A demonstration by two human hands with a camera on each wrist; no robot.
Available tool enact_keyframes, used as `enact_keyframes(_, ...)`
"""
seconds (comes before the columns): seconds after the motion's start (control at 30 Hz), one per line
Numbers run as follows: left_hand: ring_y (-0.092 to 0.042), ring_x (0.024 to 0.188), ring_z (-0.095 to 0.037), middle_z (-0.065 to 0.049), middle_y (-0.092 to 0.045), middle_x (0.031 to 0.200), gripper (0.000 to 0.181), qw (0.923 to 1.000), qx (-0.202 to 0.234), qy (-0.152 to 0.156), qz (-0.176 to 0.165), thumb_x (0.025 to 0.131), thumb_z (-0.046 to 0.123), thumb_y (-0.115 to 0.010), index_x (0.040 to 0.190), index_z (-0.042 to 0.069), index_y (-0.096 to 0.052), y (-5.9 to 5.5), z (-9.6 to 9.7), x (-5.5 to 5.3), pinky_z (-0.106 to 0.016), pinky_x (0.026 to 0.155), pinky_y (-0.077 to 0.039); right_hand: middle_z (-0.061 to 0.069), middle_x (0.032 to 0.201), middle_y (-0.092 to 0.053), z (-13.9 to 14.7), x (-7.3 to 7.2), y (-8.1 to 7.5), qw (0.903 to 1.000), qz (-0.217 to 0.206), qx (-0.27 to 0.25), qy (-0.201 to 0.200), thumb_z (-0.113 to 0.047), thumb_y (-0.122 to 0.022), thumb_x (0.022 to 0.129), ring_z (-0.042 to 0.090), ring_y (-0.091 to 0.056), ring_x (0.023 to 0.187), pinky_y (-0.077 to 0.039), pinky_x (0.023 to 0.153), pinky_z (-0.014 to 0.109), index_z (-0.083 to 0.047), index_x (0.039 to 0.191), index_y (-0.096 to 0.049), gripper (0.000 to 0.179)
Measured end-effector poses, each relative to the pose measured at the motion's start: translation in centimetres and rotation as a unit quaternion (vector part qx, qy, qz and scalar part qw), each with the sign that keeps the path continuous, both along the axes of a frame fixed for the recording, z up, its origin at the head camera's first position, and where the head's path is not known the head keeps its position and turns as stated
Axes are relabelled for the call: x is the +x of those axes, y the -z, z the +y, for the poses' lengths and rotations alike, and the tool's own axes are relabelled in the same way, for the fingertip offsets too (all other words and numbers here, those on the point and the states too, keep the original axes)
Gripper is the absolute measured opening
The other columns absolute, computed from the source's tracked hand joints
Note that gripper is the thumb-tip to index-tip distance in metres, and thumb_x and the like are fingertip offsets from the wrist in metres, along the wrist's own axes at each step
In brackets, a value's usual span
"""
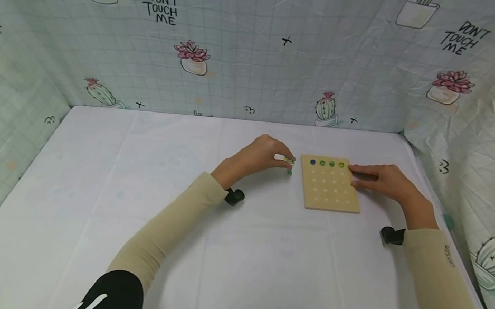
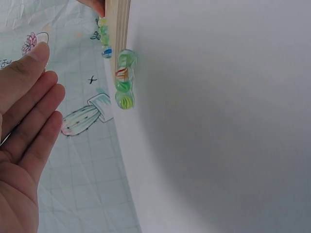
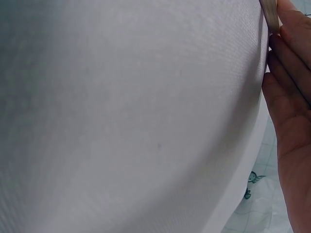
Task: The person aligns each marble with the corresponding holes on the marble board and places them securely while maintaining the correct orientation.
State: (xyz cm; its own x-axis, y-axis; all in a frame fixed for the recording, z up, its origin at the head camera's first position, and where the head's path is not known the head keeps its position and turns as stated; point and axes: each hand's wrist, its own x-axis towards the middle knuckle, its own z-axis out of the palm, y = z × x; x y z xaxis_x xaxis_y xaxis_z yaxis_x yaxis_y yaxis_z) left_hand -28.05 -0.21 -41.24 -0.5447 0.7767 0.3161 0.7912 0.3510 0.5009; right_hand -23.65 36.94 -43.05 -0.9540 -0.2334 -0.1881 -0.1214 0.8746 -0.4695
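Note:
A square tan wooden board [image 1: 331, 202] with rows of shallow hollows lies on the white table. Along its far row sit several glass marbles [image 1: 332, 164], one blue and the others green to yellow. My left hand [image 1: 260, 155] hovers left of the board, thumb and fingertips near each other. Several loose marbles [image 2: 125, 86] rest by the board's left side, apart from the fingers in the left wrist view. My right hand [image 1: 389, 182] touches the board's right edge near the far corner, fingers mostly straight. In the right wrist view only the board's edge [image 3: 272, 19] shows.
White cloth covers the table [image 1: 257, 284], which extends in front of the board and to its left. A patterned curtain [image 1: 245, 42] stands behind and at both sides. Small black wrist devices [image 1: 234, 197] hang under both wrists.

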Motion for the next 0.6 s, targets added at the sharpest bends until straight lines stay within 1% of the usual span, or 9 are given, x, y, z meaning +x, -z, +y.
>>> enact_keyframes(0.17,-0.072,0.104,-0.016,-0.005,-0.077,0.109,0.022,1.0000,-0.006,0.000,-0.003,0.090,0.017,-0.079,0.109,0.006,-0.080,0.0,0.9,0.2,-0.022,0.091,-0.056,0.018,0.145,-0.055,0.0,-0.1,0.1,1.0000,0.002,0.000,0.001,-0.042,-0.078,0.090,0.042,-0.049,0.136,-0.044,0.105,0.058,-0.015,0.140,-0.063,0.059)
enact_keyframes(0.3,-0.072,0.105,-0.016,-0.006,-0.077,0.110,0.023,1.0000,-0.001,0.001,-0.001,0.089,0.017,-0.079,0.109,0.006,-0.080,0.0,1.6,0.4,-0.022,0.091,-0.055,0.021,0.144,-0.055,0.0,0.0,0.0,0.9999,0.008,0.008,-0.008,-0.044,-0.077,0.090,0.043,-0.049,0.134,-0.043,0.106,0.060,-0.014,0.141,-0.063,0.060)
enact_keyframes(0.33,-0.072,0.105,-0.016,-0.006,-0.077,0.110,0.023,1.0000,0.000,-0.001,-0.002,0.089,0.017,-0.079,0.109,0.006,-0.080,0.0,1.8,0.4,-0.022,0.092,-0.055,0.021,0.144,-0.056,0.0,0.0,-0.1,0.9998,0.011,0.012,-0.012,-0.044,-0.077,0.090,0.044,-0.049,0.134,-0.042,0.107,0.061,-0.014,0.140,-0.063,0.060)
enact_keyframes(0.47,-0.072,0.106,-0.017,-0.006,-0.077,0.111,0.024,0.9999,0.003,-0.005,-0.016,0.089,0.018,-0.079,0.109,0.006,-0.079,0.2,2.4,0.6,-0.027,0.093,-0.056,0.022,0.143,-0.056,-0.1,0.0,-0.3,0.9993,0.016,0.020,-0.027,-0.042,-0.076,0.091,0.044,-0.049,0.134,-0.042,0.108,0.061,-0.012,0.141,-0.063,0.059)
enact_keyframes(0.6,-0.071,0.107,-0.016,-0.005,-0.076,0.112,0.024,0.9998,0.000,-0.006,-0.019,0.090,0.019,-0.078,0.110,0.007,-0.079,0.4,2.8,1.0,-0.023,0.094,-0.055,0.022,0.144,-0.056,-0.2,0.0,-0.2,0.9980,0.018,0.028,-0.053,-0.039,-0.075,0.093,0.044,-0.049,0.135,-0.041,0.109,0.061,-0.009,0.141,-0.061,0.058)
